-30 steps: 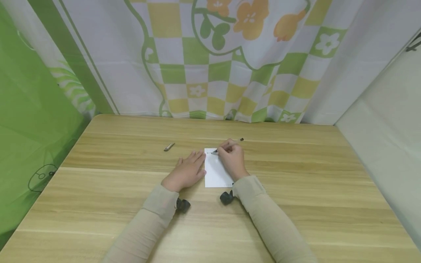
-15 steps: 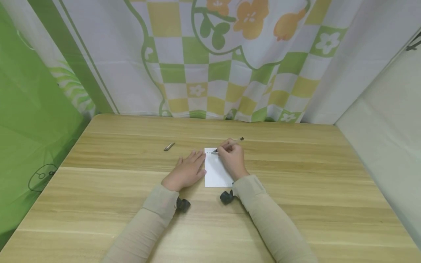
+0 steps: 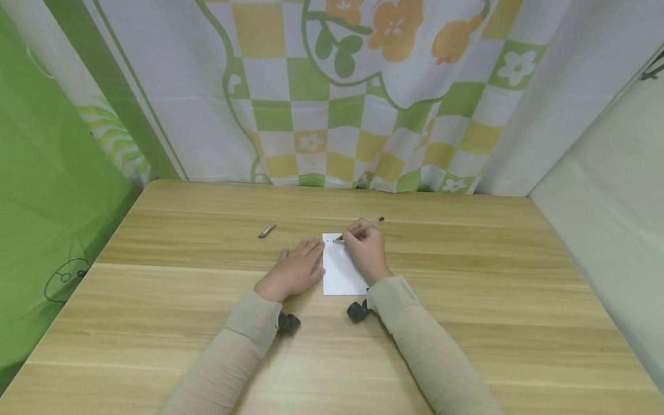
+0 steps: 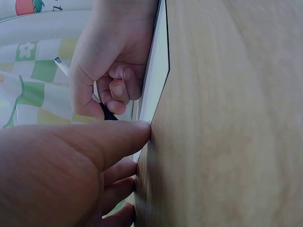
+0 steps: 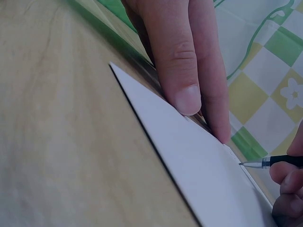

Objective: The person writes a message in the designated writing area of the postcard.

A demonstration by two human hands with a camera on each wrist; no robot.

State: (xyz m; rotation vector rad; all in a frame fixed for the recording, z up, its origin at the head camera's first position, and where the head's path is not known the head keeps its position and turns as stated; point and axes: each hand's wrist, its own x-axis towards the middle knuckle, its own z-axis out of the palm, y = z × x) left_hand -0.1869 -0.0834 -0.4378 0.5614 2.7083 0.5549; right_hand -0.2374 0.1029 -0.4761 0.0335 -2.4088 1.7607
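A white sheet of paper (image 3: 342,271) lies on the wooden table, with a short row of small dark marks near its top left. My right hand (image 3: 369,253) pinches a pen (image 3: 374,221) with a dark grip, its tip right at the top line of the paper. In the right wrist view the pen's pointed metal tip (image 5: 253,164) meets the sheet. My left hand (image 3: 295,271) lies with fingers extended, thumb and fingertips at the paper's left edge. The left wrist view shows that thumb (image 4: 123,135) pressing at the edge, the right hand (image 4: 113,61) beyond it.
A pen cap (image 3: 267,231) lies on the table (image 3: 181,305) to the left of the paper. Black wrist-worn devices (image 3: 358,312) sit beneath both cuffs. Behind the table hangs a checked, flowered curtain (image 3: 342,115); green cloth (image 3: 46,173) is at the left.
The pen tip stays near the top line of the paper with hardly any visible shift. My left hand holds its place at the paper's edge.
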